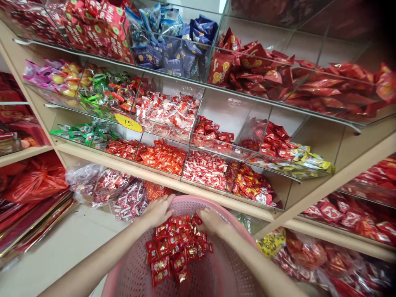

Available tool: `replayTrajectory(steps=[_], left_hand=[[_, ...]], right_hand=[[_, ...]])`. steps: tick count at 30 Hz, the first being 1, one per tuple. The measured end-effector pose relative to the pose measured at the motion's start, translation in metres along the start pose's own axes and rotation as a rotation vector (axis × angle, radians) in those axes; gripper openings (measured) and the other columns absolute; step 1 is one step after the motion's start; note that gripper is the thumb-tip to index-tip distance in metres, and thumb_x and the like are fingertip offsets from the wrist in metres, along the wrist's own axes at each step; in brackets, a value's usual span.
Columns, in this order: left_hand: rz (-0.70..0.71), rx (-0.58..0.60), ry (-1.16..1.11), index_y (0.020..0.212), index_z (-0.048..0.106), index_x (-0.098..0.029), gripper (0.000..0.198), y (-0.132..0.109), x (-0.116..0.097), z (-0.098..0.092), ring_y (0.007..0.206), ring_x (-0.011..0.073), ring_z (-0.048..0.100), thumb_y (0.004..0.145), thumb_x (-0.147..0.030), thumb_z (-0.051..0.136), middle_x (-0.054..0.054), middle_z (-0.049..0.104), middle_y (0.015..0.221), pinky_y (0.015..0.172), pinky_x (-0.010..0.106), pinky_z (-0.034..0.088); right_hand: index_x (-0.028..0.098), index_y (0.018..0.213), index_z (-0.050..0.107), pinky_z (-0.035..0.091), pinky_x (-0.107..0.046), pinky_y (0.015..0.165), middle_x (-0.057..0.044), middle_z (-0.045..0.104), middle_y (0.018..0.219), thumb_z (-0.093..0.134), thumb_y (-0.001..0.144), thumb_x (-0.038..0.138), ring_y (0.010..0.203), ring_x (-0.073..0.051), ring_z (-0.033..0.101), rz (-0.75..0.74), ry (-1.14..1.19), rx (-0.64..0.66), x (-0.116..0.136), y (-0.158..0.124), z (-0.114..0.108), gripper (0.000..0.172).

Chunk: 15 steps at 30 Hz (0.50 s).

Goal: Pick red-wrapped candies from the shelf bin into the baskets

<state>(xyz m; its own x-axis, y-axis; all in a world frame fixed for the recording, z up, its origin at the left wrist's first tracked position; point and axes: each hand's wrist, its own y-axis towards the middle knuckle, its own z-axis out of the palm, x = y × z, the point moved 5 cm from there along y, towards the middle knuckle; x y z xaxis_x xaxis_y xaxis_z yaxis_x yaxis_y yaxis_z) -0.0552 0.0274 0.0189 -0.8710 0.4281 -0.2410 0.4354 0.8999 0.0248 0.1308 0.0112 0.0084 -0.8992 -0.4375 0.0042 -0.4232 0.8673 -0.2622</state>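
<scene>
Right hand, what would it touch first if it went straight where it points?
Probably the red-wrapped candies in the pink basket, right by the fingers of the right hand; exact depth is unclear.

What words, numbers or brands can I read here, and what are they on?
"15": the yellow oval tag on the clear shelf front.
Too blurred: white lettering on the red square packets at upper left.
Too small: print on the shiny red-wrapped sweets in the pink perforated plastic basket.
</scene>
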Motion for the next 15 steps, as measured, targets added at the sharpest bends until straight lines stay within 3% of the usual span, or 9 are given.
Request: replayTrajectory(steps=[9,15], left_hand=[[0.002,0.000,0.013,0.131,0.030,-0.016,0.053,-0.0032,-0.0026,-0.0032,0.108,0.0254,0.050,0.083,-0.037,0.034,0.014,0.048,0.122,0.088,0.037,0.041],[0.010,-0.014,-0.006,0.130,0.031,-0.018,0.051,-0.0039,-0.0019,-0.0030,0.108,0.0234,0.050,0.083,-0.039,0.034,0.012,0.048,0.122,0.089,0.034,0.040]], right_hand=[[0.014,0.106,0.051,0.039,-0.030,0.078,-0.012,0.054,0.107,0.069,0.064,0.032,0.096,-0.023,0.053,0.049,0.116,-0.006,0.0036,0.0040,0.0106,0.049],[0.011,0.102,0.052,0.037,-0.029,0.080,-0.012,0.054,0.107,0.068,0.065,0.028,0.097,-0.022,0.050,0.021,0.180,-0.025,-0.0030,0.0015,0.0102,0.044]])
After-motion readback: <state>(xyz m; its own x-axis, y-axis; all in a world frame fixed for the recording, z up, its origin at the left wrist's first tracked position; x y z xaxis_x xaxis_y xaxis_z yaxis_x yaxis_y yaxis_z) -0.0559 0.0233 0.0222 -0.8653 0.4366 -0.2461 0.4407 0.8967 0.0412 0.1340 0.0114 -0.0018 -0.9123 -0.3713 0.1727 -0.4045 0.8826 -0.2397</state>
